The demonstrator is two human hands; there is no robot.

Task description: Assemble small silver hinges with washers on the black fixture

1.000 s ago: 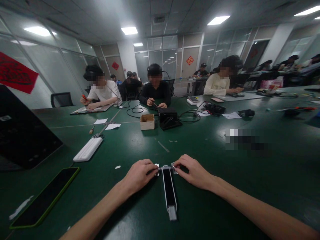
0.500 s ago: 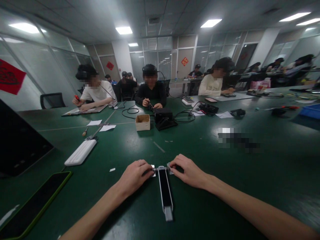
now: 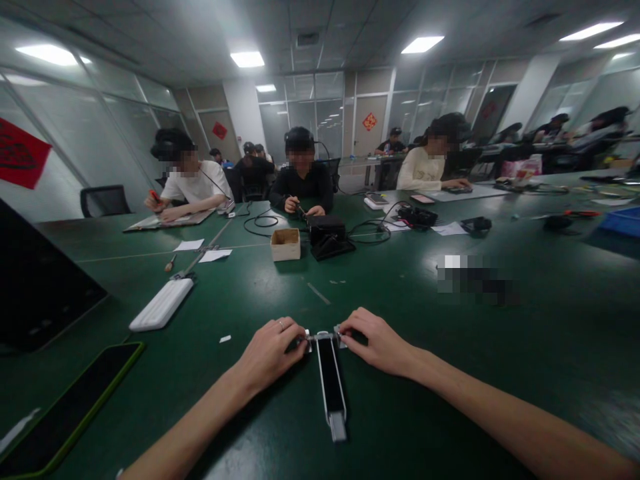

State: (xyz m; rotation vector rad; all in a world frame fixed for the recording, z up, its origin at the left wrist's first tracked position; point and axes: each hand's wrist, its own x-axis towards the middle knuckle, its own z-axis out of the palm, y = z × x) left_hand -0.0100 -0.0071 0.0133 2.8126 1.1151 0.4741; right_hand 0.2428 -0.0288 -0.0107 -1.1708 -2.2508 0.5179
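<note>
A long, narrow device (image 3: 330,380) with a black panel in a pale frame lies on the green table, its light grey end tab (image 3: 338,427) pointing toward me. Across its far end runs a thin metal crossbar (image 3: 323,337). My left hand (image 3: 270,350) is closed, thumb and fingers pinching the small shiny metal plate (image 3: 308,341) at the bar's left end. On the opposite side, my right hand (image 3: 373,341) pinches the matching metal plate (image 3: 341,339). The fingers hide part of both plates.
To the left are a phone (image 3: 75,407) with a green edge, a white lamp-like bar (image 3: 163,305) and a dark screen (image 3: 40,287). Ahead stand a small cardboard box (image 3: 285,251) and a black device (image 3: 327,233) with cables. Several people sit across the table.
My left hand has shifted very slightly at the left metal plate. My right hand and the narrow device stay in place.
</note>
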